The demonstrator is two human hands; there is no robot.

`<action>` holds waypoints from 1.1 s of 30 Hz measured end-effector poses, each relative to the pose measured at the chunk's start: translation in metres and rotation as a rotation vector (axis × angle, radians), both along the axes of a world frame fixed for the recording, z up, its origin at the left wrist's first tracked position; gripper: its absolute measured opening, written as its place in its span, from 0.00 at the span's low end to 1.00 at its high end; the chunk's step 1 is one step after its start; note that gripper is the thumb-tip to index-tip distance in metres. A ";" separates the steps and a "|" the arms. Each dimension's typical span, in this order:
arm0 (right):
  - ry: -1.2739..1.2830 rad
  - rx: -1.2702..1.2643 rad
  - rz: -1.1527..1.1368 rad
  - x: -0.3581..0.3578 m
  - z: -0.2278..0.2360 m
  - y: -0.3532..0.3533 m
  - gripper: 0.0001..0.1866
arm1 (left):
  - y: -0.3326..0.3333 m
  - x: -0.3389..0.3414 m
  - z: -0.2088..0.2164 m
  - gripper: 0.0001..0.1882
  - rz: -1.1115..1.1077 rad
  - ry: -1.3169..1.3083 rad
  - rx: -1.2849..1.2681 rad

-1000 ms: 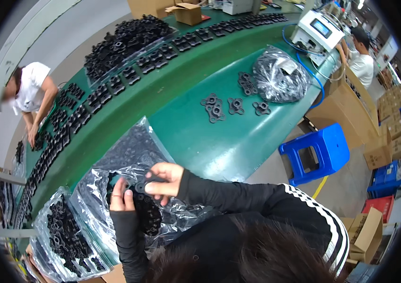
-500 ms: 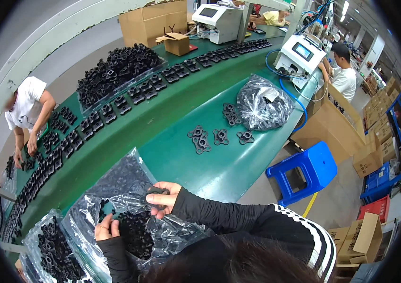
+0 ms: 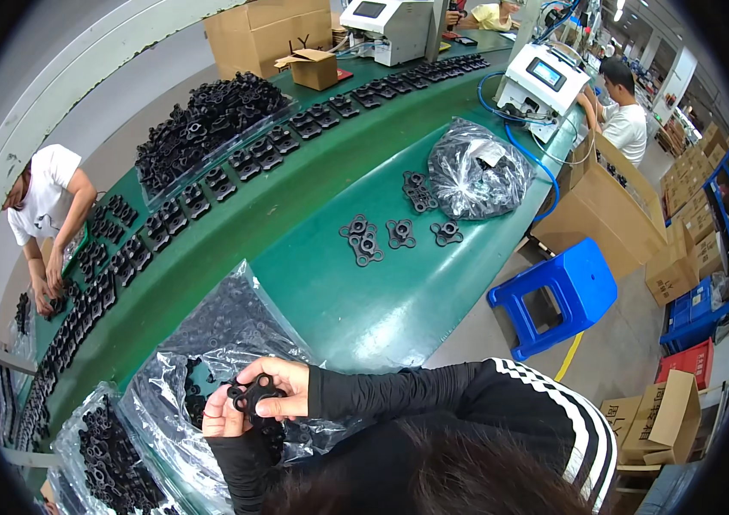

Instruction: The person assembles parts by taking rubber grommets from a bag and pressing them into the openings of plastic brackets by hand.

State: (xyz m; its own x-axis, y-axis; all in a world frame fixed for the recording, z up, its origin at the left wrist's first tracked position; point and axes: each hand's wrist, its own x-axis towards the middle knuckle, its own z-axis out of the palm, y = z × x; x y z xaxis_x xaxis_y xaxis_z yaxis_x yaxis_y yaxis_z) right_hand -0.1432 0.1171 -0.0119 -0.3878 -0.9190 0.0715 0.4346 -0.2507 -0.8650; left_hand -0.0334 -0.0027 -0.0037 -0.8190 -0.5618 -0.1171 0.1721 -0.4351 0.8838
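Between my hands is a black four-lobed plastic part (image 3: 254, 395) with round holes and a raised centre. My right hand (image 3: 289, 390) pinches it from the right, fingers behind and thumb in front. At its left edge, my left hand (image 3: 223, 418) closes with curled fingers against the part; its grip is partly hidden. Below both hands lies an open clear plastic bag (image 3: 235, 318) with loose black parts inside, partly covered by my hands and sleeves.
Several matching parts (image 3: 364, 240) lie on the green table (image 3: 338, 300) ahead, near a full tied bag (image 3: 477, 172). A curved line of parts (image 3: 197, 202) runs beyond, beside a large heap (image 3: 210, 120). Another bag of parts (image 3: 111, 455) sits at left. A blue stool (image 3: 562, 296) stands right.
My right hand has moved left and down with the black part. My left hand has come up and right from the loose parts to meet it.
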 end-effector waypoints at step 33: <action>-0.083 0.026 0.019 -0.015 0.009 0.009 0.20 | 0.004 0.002 0.015 0.07 -0.149 0.040 -0.059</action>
State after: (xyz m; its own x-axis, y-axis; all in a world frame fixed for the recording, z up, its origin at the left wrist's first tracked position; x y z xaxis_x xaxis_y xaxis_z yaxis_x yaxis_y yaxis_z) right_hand -0.1579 0.1262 -0.0034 -0.3734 -0.9275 0.0154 0.5100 -0.2191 -0.8318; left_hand -0.0315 0.0015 0.0113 -0.8970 -0.4388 -0.0532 0.1449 -0.4057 0.9024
